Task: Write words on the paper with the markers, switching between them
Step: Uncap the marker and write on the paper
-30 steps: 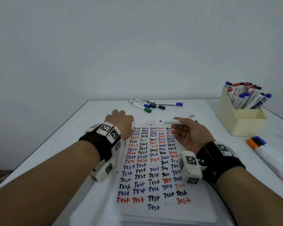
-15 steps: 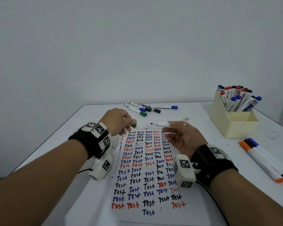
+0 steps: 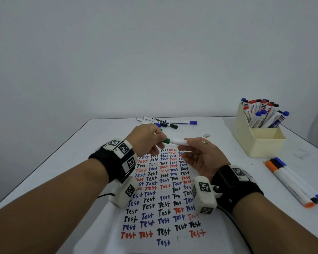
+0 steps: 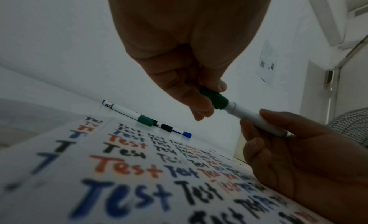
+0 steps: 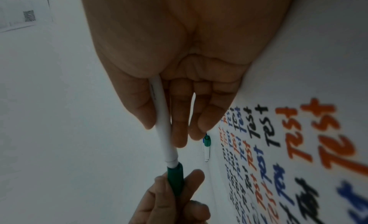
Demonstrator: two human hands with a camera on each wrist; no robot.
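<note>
My right hand (image 3: 195, 149) pinches the white barrel of a green marker (image 3: 178, 141) (image 4: 256, 117) (image 5: 163, 125), held level above the top of the paper (image 3: 163, 202). My left hand (image 3: 151, 138) pinches the marker's green cap (image 3: 167, 140) (image 4: 214, 97) (image 5: 175, 178), which sits over the marker's tip end. The sheet is covered with rows of "Test" in black, blue and red. Both hands hover just above the paper's far edge.
Several capped markers (image 3: 165, 122) lie on the table behind the hands. A cream box (image 3: 255, 142) full of markers stands at the right. Three thicker markers (image 3: 292, 180) lie side by side near the right edge. The white table (image 3: 66, 162) ends at left.
My left hand lifted off the paper with the green cap and moved right to meet the marker. The cap now sits on the marker's tip, which was bare before.
</note>
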